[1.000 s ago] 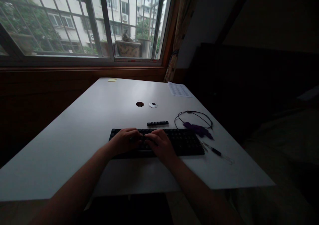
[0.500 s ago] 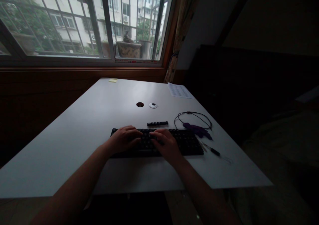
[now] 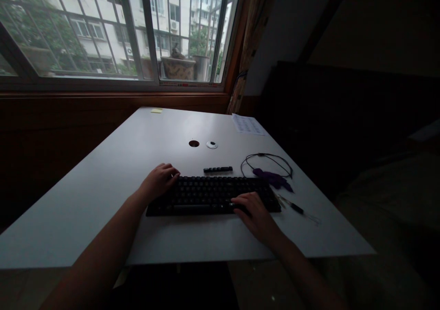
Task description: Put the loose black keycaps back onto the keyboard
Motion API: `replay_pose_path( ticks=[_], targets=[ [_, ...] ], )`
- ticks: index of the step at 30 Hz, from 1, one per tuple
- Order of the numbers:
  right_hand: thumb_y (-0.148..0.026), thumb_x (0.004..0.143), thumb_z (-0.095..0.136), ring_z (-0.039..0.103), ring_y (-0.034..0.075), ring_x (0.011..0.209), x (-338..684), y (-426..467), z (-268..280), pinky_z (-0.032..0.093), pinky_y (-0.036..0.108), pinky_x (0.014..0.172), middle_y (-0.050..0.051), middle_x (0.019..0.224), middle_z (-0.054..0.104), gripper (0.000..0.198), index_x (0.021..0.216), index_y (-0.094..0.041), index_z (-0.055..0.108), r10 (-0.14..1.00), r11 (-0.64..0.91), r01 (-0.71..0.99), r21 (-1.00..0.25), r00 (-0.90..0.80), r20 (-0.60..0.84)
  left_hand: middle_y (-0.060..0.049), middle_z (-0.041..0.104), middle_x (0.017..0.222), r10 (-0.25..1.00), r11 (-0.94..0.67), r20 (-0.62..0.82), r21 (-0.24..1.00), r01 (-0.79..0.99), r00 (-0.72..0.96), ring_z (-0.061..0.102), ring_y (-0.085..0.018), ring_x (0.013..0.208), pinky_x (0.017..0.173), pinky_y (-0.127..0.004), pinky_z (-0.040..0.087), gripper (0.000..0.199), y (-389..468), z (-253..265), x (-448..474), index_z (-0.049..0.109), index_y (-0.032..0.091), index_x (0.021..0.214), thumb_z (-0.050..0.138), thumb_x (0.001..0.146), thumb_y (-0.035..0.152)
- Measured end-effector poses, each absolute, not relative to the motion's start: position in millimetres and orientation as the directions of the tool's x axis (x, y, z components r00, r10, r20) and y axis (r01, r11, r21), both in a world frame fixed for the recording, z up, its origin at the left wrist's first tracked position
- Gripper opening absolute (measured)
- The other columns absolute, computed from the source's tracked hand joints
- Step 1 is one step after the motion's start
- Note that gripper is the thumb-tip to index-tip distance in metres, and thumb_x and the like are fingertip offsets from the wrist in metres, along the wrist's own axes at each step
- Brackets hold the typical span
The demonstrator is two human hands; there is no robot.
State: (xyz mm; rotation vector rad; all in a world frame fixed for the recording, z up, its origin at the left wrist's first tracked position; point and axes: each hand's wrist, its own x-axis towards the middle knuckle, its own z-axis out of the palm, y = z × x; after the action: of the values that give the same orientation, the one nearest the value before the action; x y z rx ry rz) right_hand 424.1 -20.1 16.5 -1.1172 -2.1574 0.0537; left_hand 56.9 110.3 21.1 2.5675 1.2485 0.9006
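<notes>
A black keyboard [image 3: 206,193] lies flat near the front of the white desk. My left hand [image 3: 160,182] rests over its upper left corner, fingers stretched forward and holding nothing. Over the lower right part of the keys is my right hand [image 3: 254,214], with thumb and index finger apart and no object seen in it. Just behind the keyboard sits a short row of black keycaps [image 3: 217,169]. The keys under both hands are hidden.
Right of the keyboard lie a purple cloth [image 3: 275,180], a looped black cable [image 3: 261,154] and a black-handled tool with wire prongs [image 3: 296,208]. Farther back are a desk hole [image 3: 194,144], its round cover [image 3: 212,145], printed paper [image 3: 248,124] and yellow notes [image 3: 156,111].
My hands have moved apart from the middle of the keyboard: the left one outward to the upper left corner, the right one rightward and nearer. More of the keys now shows.
</notes>
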Motion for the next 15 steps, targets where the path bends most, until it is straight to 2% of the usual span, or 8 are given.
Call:
replay_pose_path(
  ticks=[9,15],
  targets=[
    [-0.019,0.096,0.062,0.062,0.024,0.098,419.7,-19.6,8.1,0.056,0.043,0.086,0.008,0.105,0.068,0.022,0.117,-0.025,0.065,0.698,0.653,0.697,-0.296,-0.403,0.592,-0.006,0.07,0.09,0.765,-0.64,0.433,0.425,0.64,0.477,0.062,-0.022,0.087,0.081,-0.038,0.05,0.019,109.9,22.4,55.5,0.075,0.022,0.094,0.058,0.094,0.03],
    [-0.021,0.097,0.061,0.062,0.024,0.101,425.1,-17.9,7.2,0.055,0.044,0.089,0.008,0.107,0.068,0.022,0.119,-0.025,0.064,0.727,0.609,0.722,-0.329,-0.343,0.595,-0.006,0.07,0.092,0.767,-0.638,0.421,0.434,0.636,0.483,0.062,-0.022,0.087,0.081,-0.038,0.05,0.02,111.3,20.6,53.9,0.076,0.023,0.096,0.057,0.095,0.031]
  ],
)
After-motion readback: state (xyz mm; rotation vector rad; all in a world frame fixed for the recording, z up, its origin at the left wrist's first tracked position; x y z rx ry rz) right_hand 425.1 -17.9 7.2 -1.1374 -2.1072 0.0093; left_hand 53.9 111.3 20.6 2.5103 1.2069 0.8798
